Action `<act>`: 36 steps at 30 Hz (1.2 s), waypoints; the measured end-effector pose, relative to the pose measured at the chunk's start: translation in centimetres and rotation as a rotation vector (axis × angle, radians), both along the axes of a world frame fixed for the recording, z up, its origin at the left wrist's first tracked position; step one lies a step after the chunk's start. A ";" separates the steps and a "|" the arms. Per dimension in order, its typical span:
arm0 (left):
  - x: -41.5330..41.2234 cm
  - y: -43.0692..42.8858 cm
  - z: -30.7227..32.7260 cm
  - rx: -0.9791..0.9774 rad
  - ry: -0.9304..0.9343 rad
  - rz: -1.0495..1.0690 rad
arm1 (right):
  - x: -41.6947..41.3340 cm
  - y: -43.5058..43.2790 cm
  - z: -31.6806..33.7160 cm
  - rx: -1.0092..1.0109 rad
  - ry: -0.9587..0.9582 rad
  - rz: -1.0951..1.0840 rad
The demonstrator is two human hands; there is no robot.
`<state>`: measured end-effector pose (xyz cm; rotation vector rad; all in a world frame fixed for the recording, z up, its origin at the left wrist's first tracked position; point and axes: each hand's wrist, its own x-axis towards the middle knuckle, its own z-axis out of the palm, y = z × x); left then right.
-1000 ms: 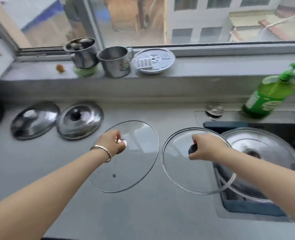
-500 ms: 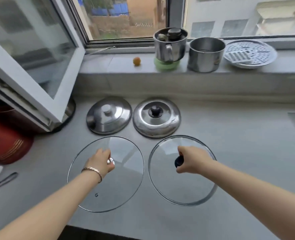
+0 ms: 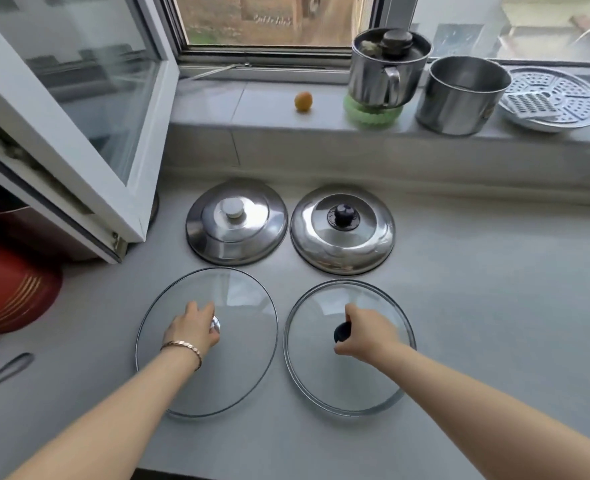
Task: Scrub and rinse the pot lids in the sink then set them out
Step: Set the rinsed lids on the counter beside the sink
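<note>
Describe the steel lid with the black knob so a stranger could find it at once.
Start at the window sill; on the grey counter just below it lie two steel lids side by side, behind two glass lids. It is the right-hand steel lid, and its knob is black, whereas the left steel lid has a pale metal knob.

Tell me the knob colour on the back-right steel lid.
The knob is black; the head view shows it.

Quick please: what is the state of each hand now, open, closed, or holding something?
Left hand: closed, grips the silver knob of the left glass lid.
Right hand: closed, grips the black knob of the right glass lid.
</note>
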<state>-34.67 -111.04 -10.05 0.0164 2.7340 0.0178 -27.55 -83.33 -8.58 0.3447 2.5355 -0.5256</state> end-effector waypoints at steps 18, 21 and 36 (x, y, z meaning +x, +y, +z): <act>-0.3 11.1 3.3 0.061 -0.024 -0.333 | 1.2 4.2 1.2 -0.041 -0.133 -0.034; 1.0 18.3 4.8 0.159 -0.132 -0.425 | 2.7 8.5 1.9 -0.045 -0.247 -0.039; 15.4 60.1 4.3 0.313 -0.213 -0.648 | 20.3 49.7 5.4 0.092 -0.026 -0.304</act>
